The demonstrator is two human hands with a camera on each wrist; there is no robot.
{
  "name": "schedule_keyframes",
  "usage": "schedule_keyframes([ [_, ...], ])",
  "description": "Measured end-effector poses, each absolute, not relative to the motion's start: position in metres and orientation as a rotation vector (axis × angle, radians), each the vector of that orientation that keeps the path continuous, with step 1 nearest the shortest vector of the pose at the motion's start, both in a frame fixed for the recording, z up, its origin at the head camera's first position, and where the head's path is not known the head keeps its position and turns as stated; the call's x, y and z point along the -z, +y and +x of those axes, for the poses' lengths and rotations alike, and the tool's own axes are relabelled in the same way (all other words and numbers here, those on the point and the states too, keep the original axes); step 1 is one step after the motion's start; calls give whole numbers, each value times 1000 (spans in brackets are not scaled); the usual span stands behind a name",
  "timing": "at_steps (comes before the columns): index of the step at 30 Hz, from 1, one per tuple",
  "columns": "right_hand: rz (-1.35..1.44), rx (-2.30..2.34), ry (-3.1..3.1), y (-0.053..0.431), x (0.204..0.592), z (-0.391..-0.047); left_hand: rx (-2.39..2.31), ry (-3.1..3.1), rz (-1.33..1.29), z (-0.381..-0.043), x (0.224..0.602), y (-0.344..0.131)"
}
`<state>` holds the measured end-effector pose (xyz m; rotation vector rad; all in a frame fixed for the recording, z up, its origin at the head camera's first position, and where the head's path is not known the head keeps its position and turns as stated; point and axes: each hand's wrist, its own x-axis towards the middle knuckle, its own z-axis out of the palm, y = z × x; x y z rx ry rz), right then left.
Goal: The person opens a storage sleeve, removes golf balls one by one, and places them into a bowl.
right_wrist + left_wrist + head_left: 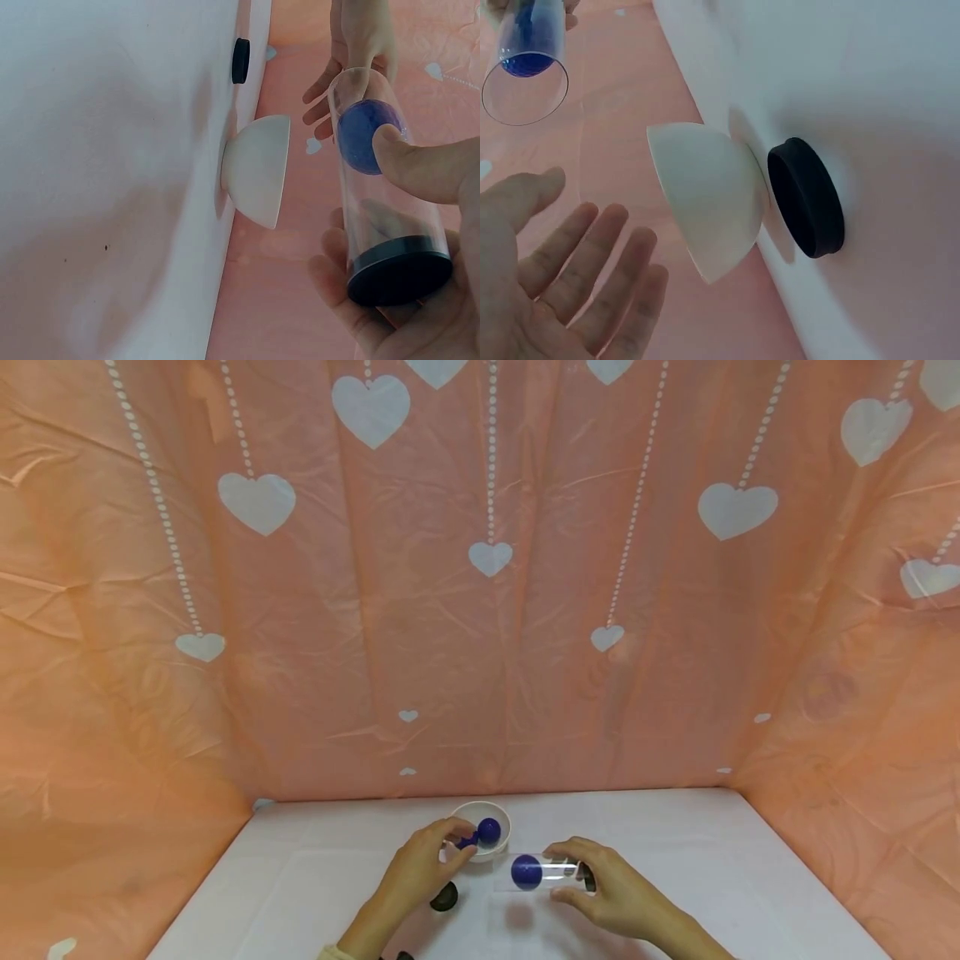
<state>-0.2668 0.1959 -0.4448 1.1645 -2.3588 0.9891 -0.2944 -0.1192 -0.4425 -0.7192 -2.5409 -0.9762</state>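
My right hand (pixel 611 889) grips a clear tube (pixel 341 161) with a black cap on its near end. Inside the tube lies a blue ball (pixel 527 872); the far end is uncapped in the left wrist view. Over the left rim of a white bowl (pixel 480 856) hovers my left hand (pixel 420 867), its fingers loosely spread and holding nothing in the left wrist view (pixel 570 285). A blue ball (pixel 489 831) rests in the bowl, and more blue shows beside it, partly hidden by the left fingers. A black cap (pixel 444 897) lies beneath the left hand.
Everything stands on a white-covered table (pixel 300 860). At the lower frame edge a dark object (pixel 405 956) is partly cut off. Peach curtain (pixel 525 693) with white hearts encloses the back and sides.
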Motion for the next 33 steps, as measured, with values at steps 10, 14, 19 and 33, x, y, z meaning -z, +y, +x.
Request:
schedule_keyframes([
  [10,1142,-987,-2368,195,443,-267,1402,-2549,-922,-294,445,-121],
  [14,1144,-981,-2368,195,443,-268,1464,-2515,-991,-292,446,-119],
  [19,1129,-978,-2377,197,443,-269,1518,-2506,-1017,-289,446,-114],
  [33,1113,-962,-2385,199,441,-268,1558,-2516,-1018,-288,451,-109],
])
